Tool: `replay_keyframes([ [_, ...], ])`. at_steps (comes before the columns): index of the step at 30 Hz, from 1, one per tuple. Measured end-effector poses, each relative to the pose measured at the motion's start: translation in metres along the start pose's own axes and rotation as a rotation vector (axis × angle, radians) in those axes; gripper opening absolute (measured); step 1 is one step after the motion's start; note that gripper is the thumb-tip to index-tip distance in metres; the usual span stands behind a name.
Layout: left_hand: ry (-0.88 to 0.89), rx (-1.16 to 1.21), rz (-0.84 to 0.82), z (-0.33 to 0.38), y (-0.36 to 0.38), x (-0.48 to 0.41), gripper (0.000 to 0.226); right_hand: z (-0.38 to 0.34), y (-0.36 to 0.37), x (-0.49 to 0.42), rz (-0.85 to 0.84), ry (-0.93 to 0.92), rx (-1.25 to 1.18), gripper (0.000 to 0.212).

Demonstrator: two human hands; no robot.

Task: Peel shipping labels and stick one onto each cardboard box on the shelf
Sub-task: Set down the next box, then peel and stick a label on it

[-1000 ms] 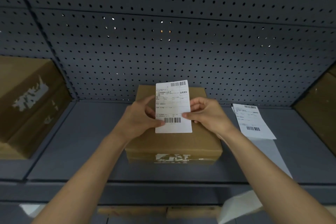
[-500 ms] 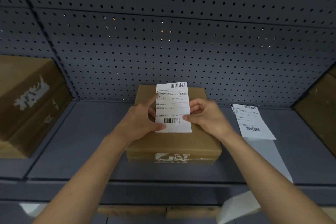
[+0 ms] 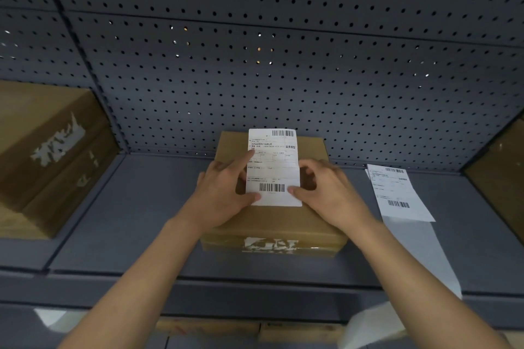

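Note:
A flat cardboard box [image 3: 272, 221] lies in the middle of the grey shelf [image 3: 136, 221]. Over its top I hold a white shipping label [image 3: 273, 161] with two barcodes, upright and a little tilted. My left hand [image 3: 224, 193] pinches the label's lower left edge, its forefinger stretched up along the left side. My right hand [image 3: 326, 193] grips the lower right corner with thumb and curled fingers. Whether the label touches the box top is hidden by my hands.
A stack of more labels [image 3: 397, 193] lies on the shelf to the right, with a strip of backing paper [image 3: 419, 258] hanging over the front edge. A large cardboard box [image 3: 48, 156] stands at left, another box [image 3: 499, 173] at far right. A pegboard wall [image 3: 269, 65] closes the back.
The label has sunk slightly toward the box top. My left forefinger has slid up along the label's left edge, and my right fingers have curled in closer.

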State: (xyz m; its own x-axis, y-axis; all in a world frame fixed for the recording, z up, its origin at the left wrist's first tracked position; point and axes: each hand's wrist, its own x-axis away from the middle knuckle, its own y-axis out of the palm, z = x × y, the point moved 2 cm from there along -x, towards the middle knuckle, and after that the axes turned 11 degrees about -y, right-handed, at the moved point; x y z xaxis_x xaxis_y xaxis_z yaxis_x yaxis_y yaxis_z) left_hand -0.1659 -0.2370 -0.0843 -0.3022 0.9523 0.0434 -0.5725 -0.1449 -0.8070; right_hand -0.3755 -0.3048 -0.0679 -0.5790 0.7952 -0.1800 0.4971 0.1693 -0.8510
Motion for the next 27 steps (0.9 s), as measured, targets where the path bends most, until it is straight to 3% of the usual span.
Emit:
replay_keyframes([
  [9,0.039,-0.086,0.056,-0.004,0.007,0.009,0.077,0.005,0.008,0.015,-0.033,-0.060,0.133,0.088],
  [17,0.077,-0.154,0.062,-0.013,0.012,-0.002,0.078,0.015,0.012,0.010,-0.017,-0.107,0.095,0.079],
  [23,-0.076,-0.098,0.067,-0.012,0.011,-0.027,0.081,0.026,0.016,-0.016,0.002,-0.041,0.092,0.076],
  [27,-0.177,-0.062,0.068,-0.011,0.009,-0.050,0.079,0.032,0.017,-0.040,0.033,0.029,0.107,0.063],
])
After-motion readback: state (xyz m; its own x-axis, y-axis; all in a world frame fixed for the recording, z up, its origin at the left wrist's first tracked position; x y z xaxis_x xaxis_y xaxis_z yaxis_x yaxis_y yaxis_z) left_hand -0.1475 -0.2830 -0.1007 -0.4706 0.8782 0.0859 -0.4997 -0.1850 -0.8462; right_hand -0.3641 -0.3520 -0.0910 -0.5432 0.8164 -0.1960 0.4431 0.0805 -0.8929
